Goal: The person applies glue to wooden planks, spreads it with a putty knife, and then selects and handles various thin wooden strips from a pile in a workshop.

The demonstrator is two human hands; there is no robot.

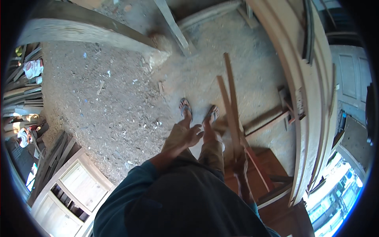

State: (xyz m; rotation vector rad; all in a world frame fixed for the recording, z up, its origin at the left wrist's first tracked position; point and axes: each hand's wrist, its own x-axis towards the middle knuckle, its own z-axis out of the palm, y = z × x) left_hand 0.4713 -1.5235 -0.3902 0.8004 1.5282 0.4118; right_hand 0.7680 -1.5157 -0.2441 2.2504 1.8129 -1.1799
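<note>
The right hand [239,168] was smeared by motion, so its grip on the wooden slats [230,106] could not be read. The slats' lower ends were lost behind that hand. The pale cabinet [67,193] ran off into the dark rim at lower left.

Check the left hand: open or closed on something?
Open and empty: the left hand hangs with fingers spread; the right hand grips the wooden strips.

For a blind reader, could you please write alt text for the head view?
A person's right hand grips two long wooden slats pointing forward over a sawdust floor; the open left hand hangs empty above sandalled feet.
</note>
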